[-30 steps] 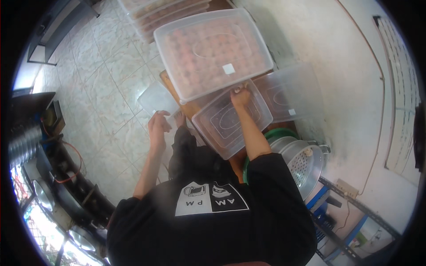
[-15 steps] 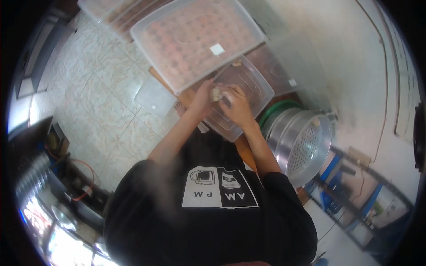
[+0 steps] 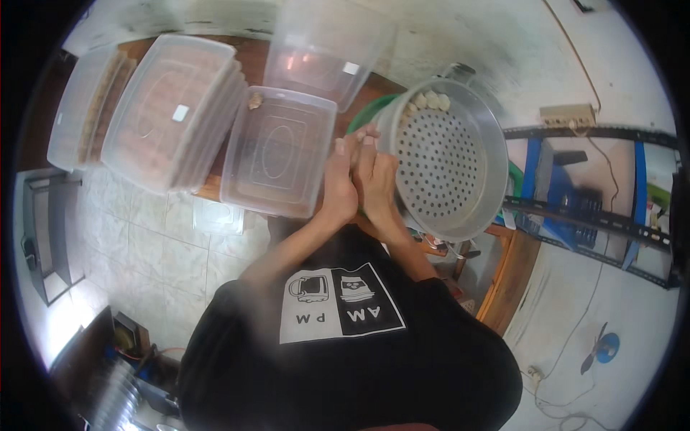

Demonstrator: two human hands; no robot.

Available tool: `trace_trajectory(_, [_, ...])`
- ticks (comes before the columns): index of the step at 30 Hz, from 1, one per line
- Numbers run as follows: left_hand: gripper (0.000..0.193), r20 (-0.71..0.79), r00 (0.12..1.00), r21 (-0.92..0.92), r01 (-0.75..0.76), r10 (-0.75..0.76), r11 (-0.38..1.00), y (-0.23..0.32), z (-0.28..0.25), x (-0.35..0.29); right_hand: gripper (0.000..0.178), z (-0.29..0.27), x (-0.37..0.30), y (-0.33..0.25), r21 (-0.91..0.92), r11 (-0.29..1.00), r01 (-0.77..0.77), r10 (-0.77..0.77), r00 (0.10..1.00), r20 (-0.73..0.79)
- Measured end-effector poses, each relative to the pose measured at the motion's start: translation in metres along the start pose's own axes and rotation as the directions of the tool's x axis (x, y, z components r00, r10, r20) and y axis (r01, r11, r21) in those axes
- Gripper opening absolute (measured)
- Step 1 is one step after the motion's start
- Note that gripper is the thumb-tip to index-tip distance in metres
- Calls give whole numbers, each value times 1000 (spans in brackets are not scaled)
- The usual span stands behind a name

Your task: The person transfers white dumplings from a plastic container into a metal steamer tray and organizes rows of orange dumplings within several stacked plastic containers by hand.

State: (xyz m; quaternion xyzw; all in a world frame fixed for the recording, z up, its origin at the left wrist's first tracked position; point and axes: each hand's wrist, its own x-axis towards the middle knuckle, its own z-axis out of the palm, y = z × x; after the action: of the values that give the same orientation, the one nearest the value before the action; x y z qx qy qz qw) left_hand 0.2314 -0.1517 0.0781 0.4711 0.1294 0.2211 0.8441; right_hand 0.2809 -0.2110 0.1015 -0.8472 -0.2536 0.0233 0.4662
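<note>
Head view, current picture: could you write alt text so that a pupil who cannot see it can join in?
The person's left hand and right hand meet between a clear plastic box and a metal steamer pan; whatever they may hold is hidden. Pale round pieces sit along the pan's far edge, and stacked plastic boxes stand at left.

I look from the person's head through one wide fisheye camera, facing steeply down over the black shirt [image 3: 345,370]. The hands [image 3: 374,176] are near, around mid-picture; beyond them lies the counter [image 3: 251,65], with the wall [image 3: 532,57] curving along the upper right.
</note>
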Motion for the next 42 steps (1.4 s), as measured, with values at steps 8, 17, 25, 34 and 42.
trace_trajectory(8, [66, -288, 951, 217, -47, 110, 975, -21, -5, 2, 52, -175, 131, 168, -600, 795, -93, 46, 995, -93])
trace_trajectory(17, [31, -740, 669, 94, 199, -65, 975, -44, -107, -106, 57, -175, 202, 310, -736, 670, -95, 312, 936, 163])
trace_trajectory(25, [30, -781, 622, 94, 215, -62, 972, -54, -134, -134, 48, -161, 185, 278, -867, 495, -52, 134, 991, 17])
trace_trajectory(34, [33, -833, 545, 19, 199, -95, 980, 6, -220, -119, 30, 92, 146, 12, -243, 895, 375, -249, 870, 425])
trace_trajectory(42, [31, -804, 594, 83, 54, 35, 995, 101, -309, -108, 28, 350, 186, 166, -177, 961, 214, -107, 873, 476])
